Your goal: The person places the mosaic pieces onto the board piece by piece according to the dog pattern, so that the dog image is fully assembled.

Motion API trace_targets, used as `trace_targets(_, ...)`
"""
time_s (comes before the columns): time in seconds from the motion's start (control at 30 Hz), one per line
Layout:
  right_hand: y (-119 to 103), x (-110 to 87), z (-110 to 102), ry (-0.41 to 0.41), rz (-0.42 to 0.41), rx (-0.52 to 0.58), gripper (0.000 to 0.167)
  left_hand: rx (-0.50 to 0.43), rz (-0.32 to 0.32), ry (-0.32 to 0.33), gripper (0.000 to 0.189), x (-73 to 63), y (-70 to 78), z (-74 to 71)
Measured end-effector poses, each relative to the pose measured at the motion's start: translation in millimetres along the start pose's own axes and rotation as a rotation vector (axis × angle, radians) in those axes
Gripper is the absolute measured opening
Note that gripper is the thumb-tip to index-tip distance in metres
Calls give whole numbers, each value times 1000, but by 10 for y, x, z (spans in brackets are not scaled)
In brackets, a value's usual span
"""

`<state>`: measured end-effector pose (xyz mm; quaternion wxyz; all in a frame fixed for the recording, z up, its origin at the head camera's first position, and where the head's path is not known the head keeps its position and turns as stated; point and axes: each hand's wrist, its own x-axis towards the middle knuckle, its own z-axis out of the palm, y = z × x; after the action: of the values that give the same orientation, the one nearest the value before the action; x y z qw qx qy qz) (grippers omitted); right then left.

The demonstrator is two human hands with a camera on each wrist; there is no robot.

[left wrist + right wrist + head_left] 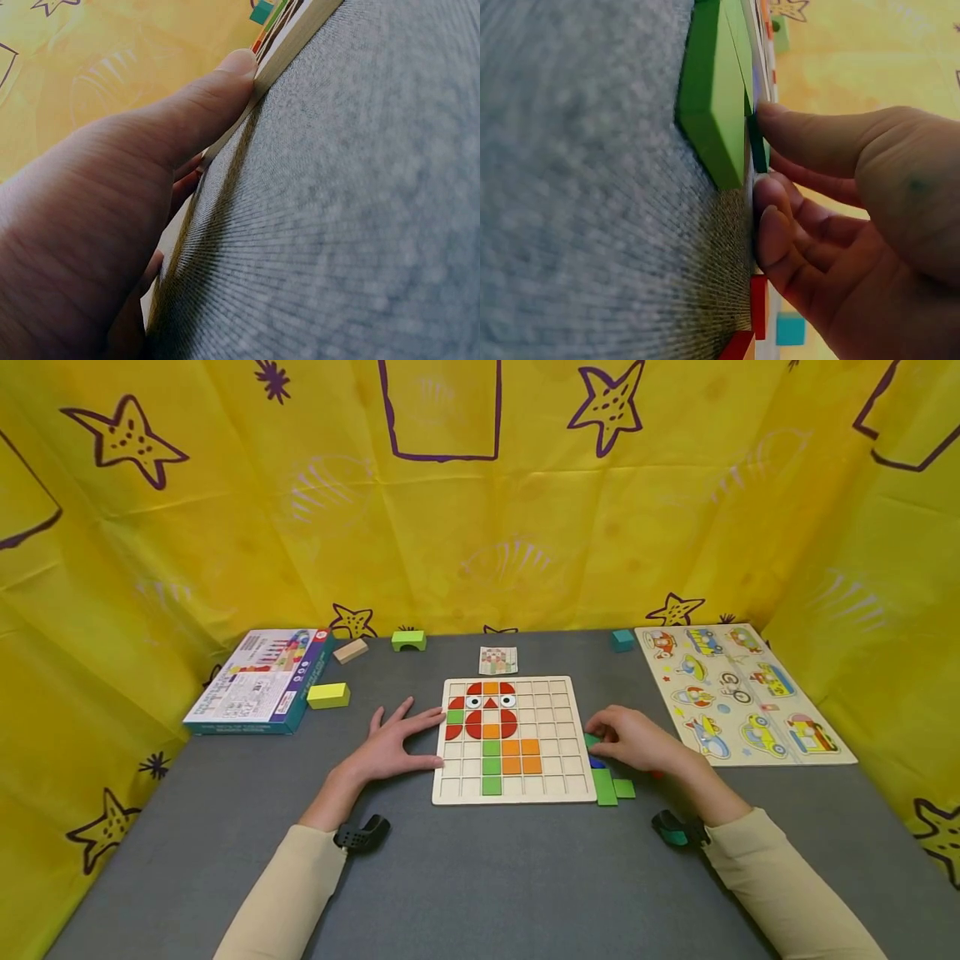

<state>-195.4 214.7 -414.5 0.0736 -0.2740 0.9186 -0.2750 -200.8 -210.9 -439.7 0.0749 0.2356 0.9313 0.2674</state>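
Observation:
A wooden grid board (555, 720) lies on the table, with red, orange and light green pieces forming a figure with two round eyes. My left hand (390, 747) is at the board's left side, thumb and fingers spread, their tips at its edge. In the left wrist view the thumb (202, 105) touches the board's rim (292, 52). Beside the right edge, my right hand (633, 739) pinches a dark green tile (758, 142) between thumb and fingers. Light green tiles (604, 787) and a blue piece (597, 762) lie just below that hand.
Behind the board lies a small picture card (498, 660). To the left are a game box (258, 681), a yellow block (328, 696), a wooden block (351, 651) and a green arch (408, 641). A teal cube (622, 641) and a vehicle puzzle board (738, 693) stand right.

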Motion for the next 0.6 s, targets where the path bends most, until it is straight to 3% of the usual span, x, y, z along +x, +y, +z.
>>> trace_targets(0.17,-2,-9,12,-22,15,46,18,3,-1,-3,82,-3,-4,7)
trace_targets(0.43,-33,-56,-56,37,8,138,10,0,0,-5,82,-3,5,2)
trace_targets(0.6,-20,-48,-77,23,-4,173,15,2,-2,-7,83,-1,2,-2)
